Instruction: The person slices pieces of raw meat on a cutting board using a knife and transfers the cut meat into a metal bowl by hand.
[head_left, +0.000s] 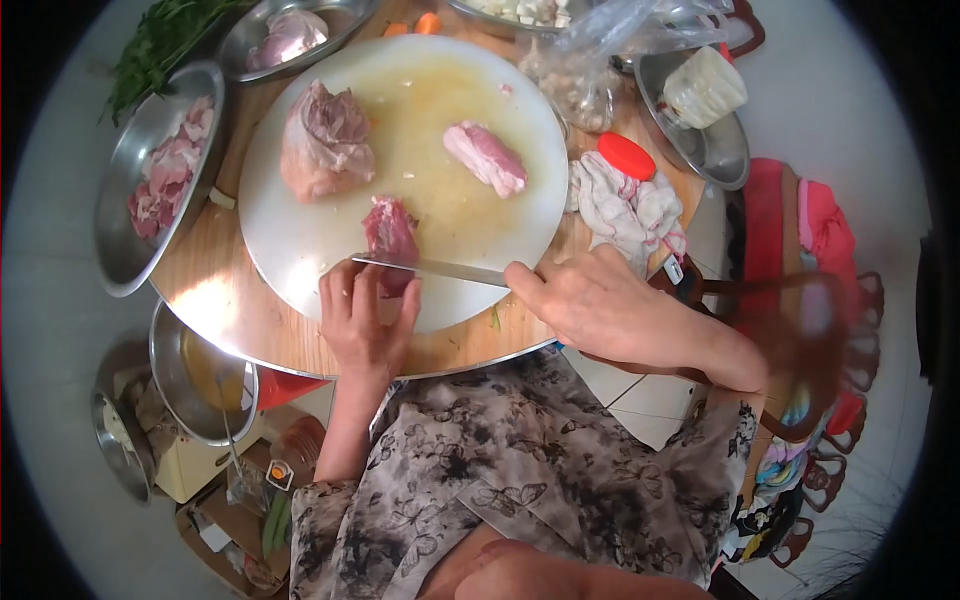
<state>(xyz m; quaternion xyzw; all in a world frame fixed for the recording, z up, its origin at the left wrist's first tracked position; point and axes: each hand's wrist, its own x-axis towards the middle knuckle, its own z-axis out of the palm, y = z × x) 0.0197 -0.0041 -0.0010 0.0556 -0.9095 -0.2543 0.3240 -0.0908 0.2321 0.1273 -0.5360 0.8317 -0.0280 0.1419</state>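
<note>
My right hand grips the handle of a knife, whose blade points left and lies across a strip of red meat near the front of the round white cutting board. With bent fingers, my left hand holds the near end of that strip, close beside the blade tip. Farther back on the board stand a large pale chunk of meat at the left and a smaller pink piece at the right.
A metal bowl of cut meat stands at the left table edge. Another bowl with meat is behind the board. To the right are a crumpled cloth, a red lid and a plastic bag. Chairs stand at the right.
</note>
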